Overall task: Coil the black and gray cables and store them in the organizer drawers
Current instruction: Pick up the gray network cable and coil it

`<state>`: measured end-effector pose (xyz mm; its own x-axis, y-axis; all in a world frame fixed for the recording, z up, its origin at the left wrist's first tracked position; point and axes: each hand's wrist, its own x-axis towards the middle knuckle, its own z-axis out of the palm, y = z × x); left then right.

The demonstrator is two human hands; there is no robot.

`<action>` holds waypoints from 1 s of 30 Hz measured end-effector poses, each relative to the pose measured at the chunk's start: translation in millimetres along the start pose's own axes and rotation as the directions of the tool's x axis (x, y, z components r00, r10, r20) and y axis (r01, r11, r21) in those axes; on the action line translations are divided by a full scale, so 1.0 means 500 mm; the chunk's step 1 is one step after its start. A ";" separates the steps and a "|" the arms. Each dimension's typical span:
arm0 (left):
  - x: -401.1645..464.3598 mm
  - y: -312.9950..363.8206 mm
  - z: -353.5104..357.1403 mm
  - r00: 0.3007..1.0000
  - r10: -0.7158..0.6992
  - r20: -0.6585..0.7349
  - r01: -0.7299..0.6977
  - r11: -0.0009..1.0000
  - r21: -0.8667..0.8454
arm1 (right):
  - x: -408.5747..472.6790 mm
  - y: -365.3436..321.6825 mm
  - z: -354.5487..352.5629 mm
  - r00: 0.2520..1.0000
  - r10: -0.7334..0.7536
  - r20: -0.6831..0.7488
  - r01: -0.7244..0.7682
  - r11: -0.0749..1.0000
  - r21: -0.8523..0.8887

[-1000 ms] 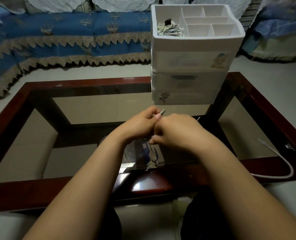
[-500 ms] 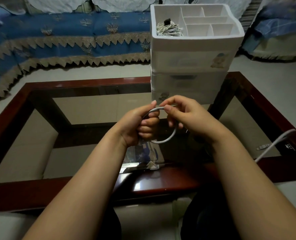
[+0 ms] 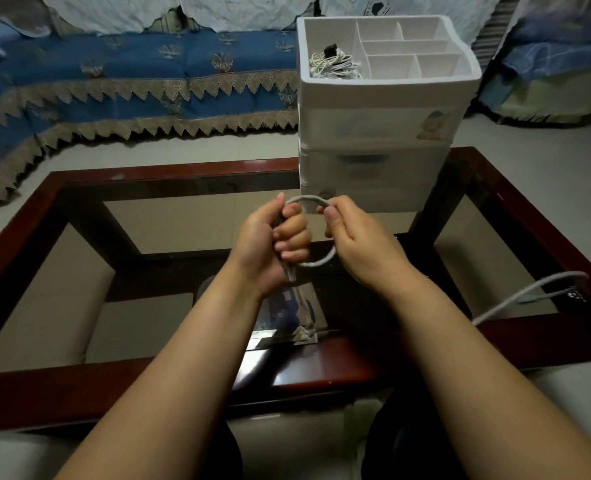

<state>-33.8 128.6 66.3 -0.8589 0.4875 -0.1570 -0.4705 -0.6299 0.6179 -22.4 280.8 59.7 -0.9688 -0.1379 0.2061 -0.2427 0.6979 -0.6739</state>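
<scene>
Since half a second ago, right hand (image 3: 360,244) has shifted its pinch along the gray cable (image 3: 308,199), loop now a bit rounder. Left hand (image 3: 270,244) is clenched around the loop's gathered side; right hand pinches the top arc between thumb and fingers. Loop sits between both hands, above the glass tabletop (image 3: 183,188). Cable tail (image 3: 522,292) trails off right of the right hand. White organizer (image 3: 373,126) stands just beyond the hands, a coiled cable bundle (image 3: 334,65) in its top left compartment.
</scene>
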 end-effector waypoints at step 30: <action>-0.004 -0.005 -0.003 0.928 -0.366 -0.061 0.358 0.839 0.410 | -0.009 -0.051 -0.053 0.995 -0.034 0.094 0.059 0.959 -0.278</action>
<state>-31.3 128.3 64.2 -0.6373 0.6468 -0.4189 -0.6191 -0.1060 0.7781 -10.8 282.4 94.7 -0.9606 -0.2267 0.1610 -0.2754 0.8562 -0.4371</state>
